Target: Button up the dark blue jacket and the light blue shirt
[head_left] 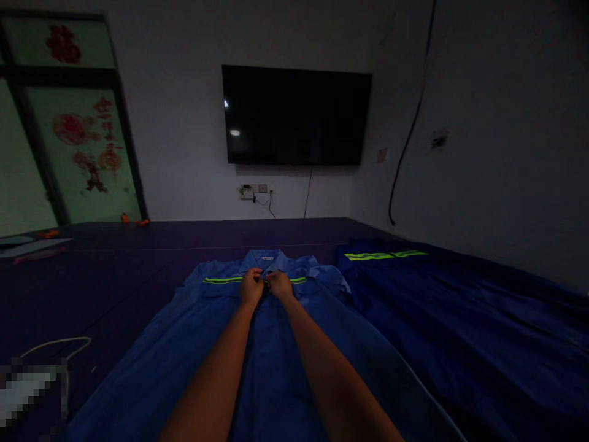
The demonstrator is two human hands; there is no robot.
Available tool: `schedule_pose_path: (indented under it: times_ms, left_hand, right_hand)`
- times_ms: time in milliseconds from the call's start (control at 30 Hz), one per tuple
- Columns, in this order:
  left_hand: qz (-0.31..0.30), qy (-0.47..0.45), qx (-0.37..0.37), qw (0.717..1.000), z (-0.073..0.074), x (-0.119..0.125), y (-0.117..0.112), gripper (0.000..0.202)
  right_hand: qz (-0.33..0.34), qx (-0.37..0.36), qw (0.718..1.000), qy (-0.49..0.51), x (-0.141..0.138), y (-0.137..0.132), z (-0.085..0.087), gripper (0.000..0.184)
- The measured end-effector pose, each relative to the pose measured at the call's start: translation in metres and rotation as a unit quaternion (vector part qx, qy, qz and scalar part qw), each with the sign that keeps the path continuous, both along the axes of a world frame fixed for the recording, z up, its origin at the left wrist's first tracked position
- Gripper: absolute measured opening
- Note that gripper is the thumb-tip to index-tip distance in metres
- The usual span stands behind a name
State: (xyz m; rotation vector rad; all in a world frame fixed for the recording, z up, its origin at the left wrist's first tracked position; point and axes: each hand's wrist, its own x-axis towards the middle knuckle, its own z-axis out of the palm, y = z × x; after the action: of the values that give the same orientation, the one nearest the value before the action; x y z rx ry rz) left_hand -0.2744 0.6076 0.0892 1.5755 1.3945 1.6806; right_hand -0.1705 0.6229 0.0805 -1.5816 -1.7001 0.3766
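Cloth fills the near view: a blue work shirt (156, 362) lies flat on the dark purple surface (115, 264), its long axis running straight away from the person, with the collar (267, 256) at the far end. Both arms reach out equally far. The left hand (251, 286) and right hand (279, 284) meet at the centre front, just below the collar on the line of the yellow reflective stripe (222, 280). Each has its fingers curled narrowly and seems to pinch the shirt's front edge. A darker blue garment (437, 319) lies just to the right.
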Motion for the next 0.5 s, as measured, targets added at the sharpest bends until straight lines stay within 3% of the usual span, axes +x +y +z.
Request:
schedule_pose_path:
  times_ms: [200, 500]
  left_hand:
    - [0.031, 0.042, 0.007, 0.999, 0.0022, 0.0022, -0.0052, 0.024]
    - [0.052, 0.062, 0.006, 0.997, 0.0013, 0.0018, -0.006, 0.013]
  right_hand:
    - [-0.01, -0.044, 0.998, 0.036, -0.0002, 0.004, 0.0005, 0.027]
    - [-0.006, -0.041, 0.998, 0.051, 0.0016, 0.0078, -0.0026, 0.026]
